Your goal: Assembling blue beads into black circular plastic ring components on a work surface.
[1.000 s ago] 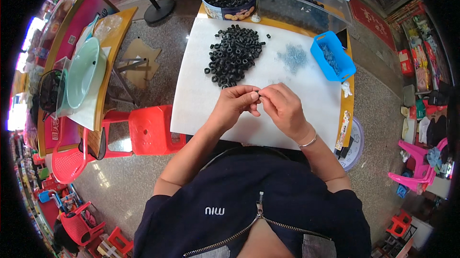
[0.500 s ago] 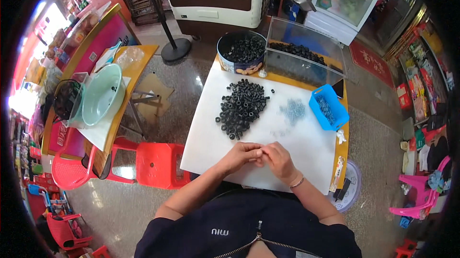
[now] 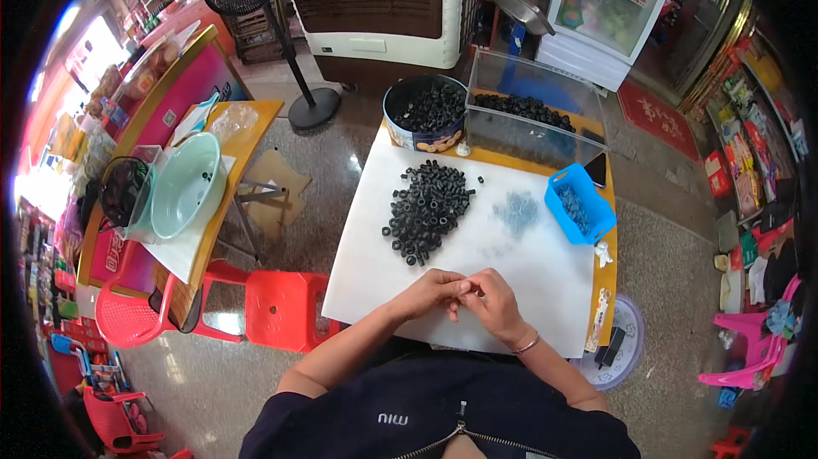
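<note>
Over the near part of a white board (image 3: 358, 246), my left hand (image 3: 433, 291) and my right hand (image 3: 494, 301) meet with their fingertips pinched together. Whatever they hold is too small or too hidden to make out. Beyond my left hand lies a pile of small black ring-shaped parts (image 3: 426, 207). Ahead of my right hand, a patch of tiny bluish pieces (image 3: 518, 213) is spread on the board. A blue plastic basket (image 3: 596, 225) at the right holds more such pieces.
A round tin (image 3: 417, 142) and a clear bin (image 3: 532, 148), both with black parts, stand at the board's far edge. A phone (image 3: 596, 171) lies by the basket. Left are a red stool (image 3: 285, 310) and a side table with a green basin (image 3: 183, 190); behind stands a fan (image 3: 315, 108).
The whole view has shifted slightly, so the board and its contents sit lower in the picture. My hands stay together, with the right fingers bent a little differently.
</note>
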Demonstrator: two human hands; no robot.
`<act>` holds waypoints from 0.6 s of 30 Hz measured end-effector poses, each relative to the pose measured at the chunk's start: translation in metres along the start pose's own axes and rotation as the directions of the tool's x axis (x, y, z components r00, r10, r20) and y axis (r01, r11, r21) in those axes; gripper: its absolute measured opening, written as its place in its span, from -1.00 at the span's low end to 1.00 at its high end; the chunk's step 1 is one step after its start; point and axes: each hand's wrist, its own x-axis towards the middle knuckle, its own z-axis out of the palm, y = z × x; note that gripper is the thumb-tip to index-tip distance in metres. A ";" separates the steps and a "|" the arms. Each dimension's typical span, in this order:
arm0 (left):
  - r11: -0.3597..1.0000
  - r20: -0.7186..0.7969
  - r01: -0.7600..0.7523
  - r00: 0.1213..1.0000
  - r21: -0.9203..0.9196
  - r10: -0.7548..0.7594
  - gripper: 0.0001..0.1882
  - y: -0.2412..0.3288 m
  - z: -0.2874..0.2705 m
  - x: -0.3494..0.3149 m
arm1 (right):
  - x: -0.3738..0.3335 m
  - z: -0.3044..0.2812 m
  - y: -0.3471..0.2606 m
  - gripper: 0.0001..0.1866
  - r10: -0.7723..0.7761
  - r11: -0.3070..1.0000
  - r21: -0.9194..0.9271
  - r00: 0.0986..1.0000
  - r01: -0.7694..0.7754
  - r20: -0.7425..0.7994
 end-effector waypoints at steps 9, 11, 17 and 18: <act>0.992 -0.229 -0.098 0.970 -0.081 0.077 -0.62 -0.004 0.022 0.002 | 0.007 0.007 -0.004 -0.77 0.220 0.940 0.273 0.975 -0.204 -0.027; 0.988 -0.268 -0.102 0.961 -0.115 0.068 -0.66 -0.010 0.027 0.005 | 0.005 0.016 0.000 -0.73 0.223 0.922 0.332 0.974 -0.198 -0.040; 0.988 -0.366 -0.135 0.926 -0.074 0.099 -0.72 -0.026 0.034 0.010 | 0.003 0.035 -0.003 -0.65 0.211 0.942 0.287 0.973 -0.177 -0.092; 0.983 -0.323 -0.114 0.944 -0.144 0.062 -0.72 -0.023 0.033 0.009 | 0.004 0.034 -0.002 -0.67 0.210 0.943 0.282 0.973 -0.176 -0.095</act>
